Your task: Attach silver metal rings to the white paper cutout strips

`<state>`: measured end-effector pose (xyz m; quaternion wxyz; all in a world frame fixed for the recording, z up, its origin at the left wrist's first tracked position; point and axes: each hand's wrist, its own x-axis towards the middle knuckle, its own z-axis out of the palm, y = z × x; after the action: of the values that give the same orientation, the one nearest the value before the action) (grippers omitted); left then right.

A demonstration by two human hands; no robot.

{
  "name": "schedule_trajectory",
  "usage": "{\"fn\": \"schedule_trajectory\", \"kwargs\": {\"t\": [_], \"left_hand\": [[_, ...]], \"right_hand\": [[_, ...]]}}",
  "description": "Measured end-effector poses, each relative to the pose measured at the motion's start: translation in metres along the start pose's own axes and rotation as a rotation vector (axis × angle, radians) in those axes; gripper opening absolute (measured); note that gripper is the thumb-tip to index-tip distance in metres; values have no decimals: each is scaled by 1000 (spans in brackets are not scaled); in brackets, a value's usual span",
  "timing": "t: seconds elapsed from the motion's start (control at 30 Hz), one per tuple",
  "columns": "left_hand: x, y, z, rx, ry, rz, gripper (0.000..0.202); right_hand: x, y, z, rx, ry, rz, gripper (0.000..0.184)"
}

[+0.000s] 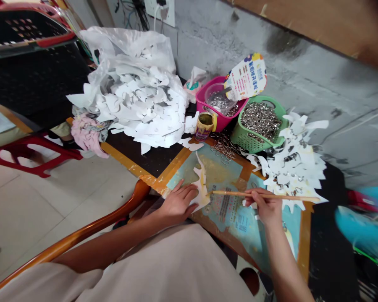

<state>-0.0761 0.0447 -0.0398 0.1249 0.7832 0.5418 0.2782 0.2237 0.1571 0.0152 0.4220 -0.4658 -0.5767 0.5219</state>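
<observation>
My left hand (179,202) lies flat on the table with its fingers stretched over the edge of a white cut-out piece (202,184), pressing it down. Yellowish smears run along that jagged piece. Closed around a thin wooden stick (233,193), my right hand (266,205) holds it nearly level; its yellowed left tip is at the right edge of the piece. Whether that tip has bristles is too small to tell. Behind the hands stands an open tin (204,126) with drips on its rim. Metal rings (223,149) lie loose near it.
A big plastic bag (132,46) spills white cut-outs (145,100) at the back left. A pink basket (220,123) and a green basket (250,138) hold metal parts. More cut-outs with metal rings (297,163) are piled right. A pink cloth (90,132) hangs over the left edge.
</observation>
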Motion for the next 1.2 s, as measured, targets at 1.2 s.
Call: {"fn": "schedule_trajectory", "kwargs": {"t": [1.2], "left_hand": [[0,0,1,16,7,7,28]], "right_hand": [[33,17,20,156,96,-52,18]]}}
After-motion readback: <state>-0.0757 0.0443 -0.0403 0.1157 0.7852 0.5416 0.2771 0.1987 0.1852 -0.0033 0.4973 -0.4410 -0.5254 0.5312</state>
